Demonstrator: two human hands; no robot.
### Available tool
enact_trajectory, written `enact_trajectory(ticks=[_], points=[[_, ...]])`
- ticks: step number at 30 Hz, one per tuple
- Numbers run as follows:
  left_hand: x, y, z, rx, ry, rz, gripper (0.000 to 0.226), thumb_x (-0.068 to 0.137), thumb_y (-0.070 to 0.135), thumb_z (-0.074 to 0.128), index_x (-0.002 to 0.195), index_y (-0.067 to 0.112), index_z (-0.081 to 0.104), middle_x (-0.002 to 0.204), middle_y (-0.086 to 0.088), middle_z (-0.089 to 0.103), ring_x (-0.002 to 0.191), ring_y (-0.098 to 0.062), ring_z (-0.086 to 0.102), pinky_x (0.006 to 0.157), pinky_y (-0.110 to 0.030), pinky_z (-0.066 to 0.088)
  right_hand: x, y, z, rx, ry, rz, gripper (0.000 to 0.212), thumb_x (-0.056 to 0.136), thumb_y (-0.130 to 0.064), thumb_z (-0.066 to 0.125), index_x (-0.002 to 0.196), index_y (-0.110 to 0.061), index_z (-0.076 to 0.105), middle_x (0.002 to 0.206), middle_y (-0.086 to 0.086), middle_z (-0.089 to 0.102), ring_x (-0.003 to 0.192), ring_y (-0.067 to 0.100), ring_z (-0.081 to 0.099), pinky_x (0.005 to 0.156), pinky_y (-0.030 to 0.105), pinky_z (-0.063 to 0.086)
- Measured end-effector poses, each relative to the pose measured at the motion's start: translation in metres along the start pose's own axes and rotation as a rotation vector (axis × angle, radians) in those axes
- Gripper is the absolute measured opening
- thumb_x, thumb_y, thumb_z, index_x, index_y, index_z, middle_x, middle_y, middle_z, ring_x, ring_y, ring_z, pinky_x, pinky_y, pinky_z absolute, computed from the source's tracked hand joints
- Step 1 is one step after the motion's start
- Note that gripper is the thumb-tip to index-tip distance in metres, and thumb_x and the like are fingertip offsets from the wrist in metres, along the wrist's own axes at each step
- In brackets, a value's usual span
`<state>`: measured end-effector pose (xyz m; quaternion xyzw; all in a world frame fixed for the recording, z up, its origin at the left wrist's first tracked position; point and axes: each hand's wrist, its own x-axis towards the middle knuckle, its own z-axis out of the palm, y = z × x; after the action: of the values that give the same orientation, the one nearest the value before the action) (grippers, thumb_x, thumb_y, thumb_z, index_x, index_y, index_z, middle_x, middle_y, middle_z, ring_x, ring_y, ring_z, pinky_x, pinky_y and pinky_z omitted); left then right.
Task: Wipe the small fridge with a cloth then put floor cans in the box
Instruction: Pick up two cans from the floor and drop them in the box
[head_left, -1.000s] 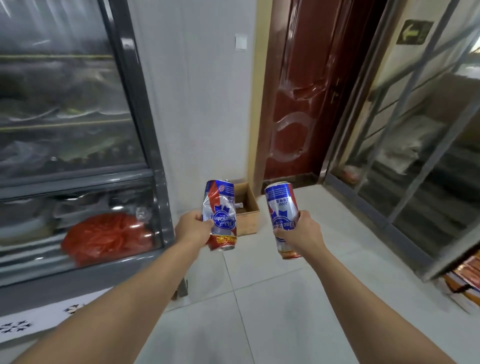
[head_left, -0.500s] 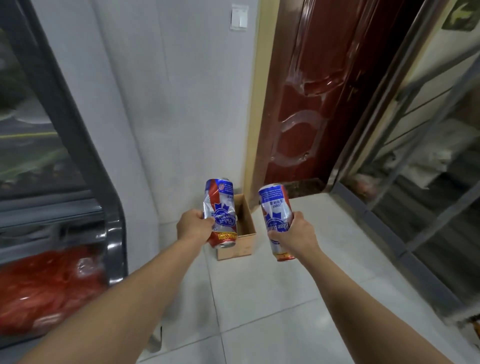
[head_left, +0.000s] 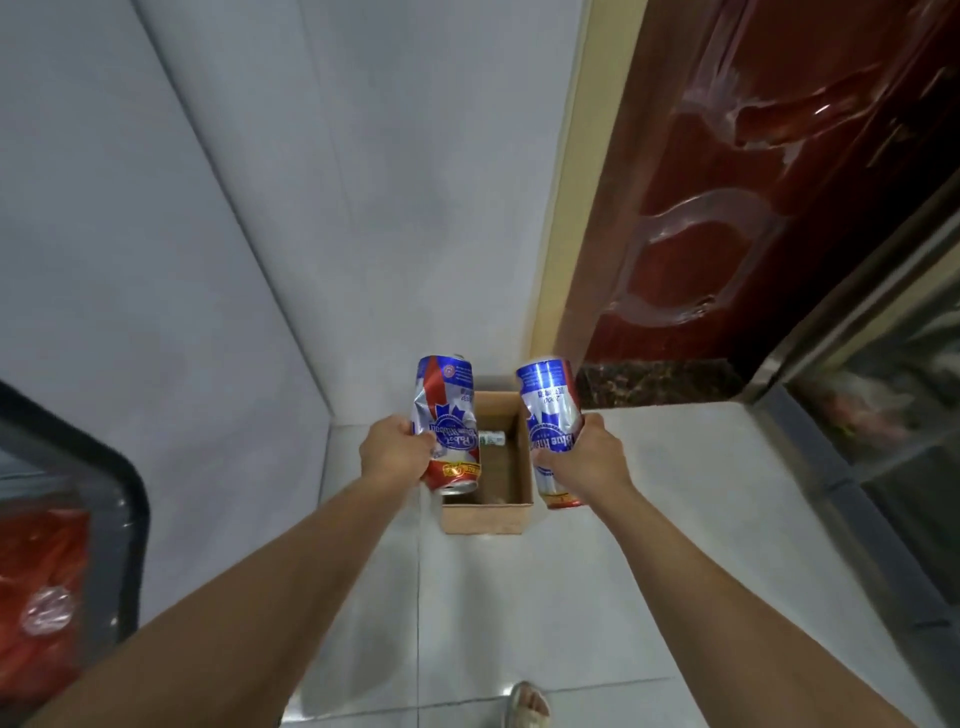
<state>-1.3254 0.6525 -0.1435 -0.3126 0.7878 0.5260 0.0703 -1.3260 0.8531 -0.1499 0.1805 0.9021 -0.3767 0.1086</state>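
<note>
Fingers of the left hand (head_left: 396, 457) are curled round the lower half of a dented can (head_left: 445, 423), with the thumb side toward the camera and the fingertips hidden behind the can body. Fingers of the right hand (head_left: 589, 462) wrap the middle of a second can (head_left: 551, 431), which appears undented; its fingertips are likewise out of sight behind the metal. Both cans are held roughly upright with the printing upside down, the open-end rim of the left one facing downward. Both hang above a small cardboard box (head_left: 485, 517) that sits on the tiled floor (head_left: 675, 519) against the wall (head_left: 260, 234), beside a dark red door (head_left: 753, 182). The dented can overlaps the left rim of the box in this view, the second can its right rim; neither touches the cardboard. A small object (head_left: 491, 438) already lies inside the box; its identity cannot be determined. Handling judgement: the cans are probably empty, therefore light, with thin walls that yield under pressure, as the creased body of the left one indicates. A moderate grip around the mid-body is adequate; a hard squeeze would buckle the sound can. The glossy surface may be slippery. Release should occur low over the box opening, since a light can may bounce off the rim. A corner of a fridge (head_left: 78, 519) shows at the lower left, and a sandalled foot (head_left: 527, 704) at the bottom edge.
</note>
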Motion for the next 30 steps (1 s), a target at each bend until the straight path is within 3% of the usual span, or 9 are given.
enact_trajectory(ticks=[6, 11, 17, 22, 26, 30], points=[[0.064, 0.011, 0.039, 0.015, 0.057, -0.089, 0.009, 0.086, 0.017, 0.06, 0.08, 0.016, 0.054, 0.083, -0.005, 0.062, 0.074, -0.021, 0.063, 0.075, -0.038, 0.057, 0.092, -0.007, 0.01, -0.057, -0.119, -0.012, 0.073, 0.076, -0.038, 0.076, 0.132, -0.014, 0.036, 0.126, 0.006, 0.055, 0.109, 0.023, 0.059, 0.086, 0.033, 0.049], [0.132, 0.005, 0.066, 0.002, 0.049, -0.176, 0.014, 0.086, 0.017, 0.06, 0.076, 0.018, 0.052, 0.073, 0.0, 0.06, 0.063, -0.012, 0.06, 0.055, -0.028, 0.051, 0.153, -0.007, 0.038, -0.092, -0.187, 0.018, 0.07, 0.076, -0.036, 0.075, 0.129, -0.011, 0.037, 0.125, 0.008, 0.055, 0.11, 0.024, 0.058, 0.089, 0.036, 0.05], [0.213, -0.017, 0.109, 0.089, -0.024, -0.243, 0.007, 0.087, 0.018, 0.059, 0.085, 0.012, 0.058, 0.083, -0.009, 0.066, 0.076, -0.024, 0.066, 0.077, -0.04, 0.057, 0.219, 0.009, 0.086, -0.079, -0.229, 0.096, 0.069, 0.074, -0.033, 0.078, 0.125, -0.009, 0.039, 0.122, 0.01, 0.056, 0.108, 0.024, 0.058, 0.087, 0.034, 0.05], [0.279, -0.062, 0.162, 0.184, -0.081, -0.275, 0.009, 0.088, 0.02, 0.058, 0.088, 0.011, 0.058, 0.085, -0.009, 0.067, 0.072, -0.021, 0.066, 0.069, -0.035, 0.057, 0.28, 0.049, 0.144, -0.111, -0.222, 0.178, 0.067, 0.074, -0.037, 0.077, 0.122, -0.008, 0.04, 0.119, 0.009, 0.057, 0.103, 0.022, 0.06, 0.074, 0.025, 0.047], [0.323, -0.108, 0.212, 0.245, -0.155, -0.317, 0.005, 0.087, 0.017, 0.058, 0.083, 0.017, 0.055, 0.088, -0.007, 0.067, 0.077, -0.022, 0.068, 0.067, -0.033, 0.056, 0.322, 0.092, 0.201, -0.098, -0.274, 0.226, 0.066, 0.072, -0.039, 0.078, 0.116, -0.007, 0.04, 0.115, 0.009, 0.059, 0.099, 0.023, 0.062, 0.08, 0.031, 0.053], [0.362, -0.162, 0.262, 0.291, -0.175, -0.335, 0.017, 0.086, 0.019, 0.059, 0.074, 0.026, 0.049, 0.076, 0.003, 0.06, 0.068, -0.014, 0.064, 0.061, -0.029, 0.055, 0.359, 0.141, 0.262, -0.087, -0.337, 0.256, 0.069, 0.076, -0.035, 0.075, 0.126, -0.006, 0.038, 0.122, 0.011, 0.057, 0.106, 0.027, 0.06, 0.088, 0.036, 0.052]])
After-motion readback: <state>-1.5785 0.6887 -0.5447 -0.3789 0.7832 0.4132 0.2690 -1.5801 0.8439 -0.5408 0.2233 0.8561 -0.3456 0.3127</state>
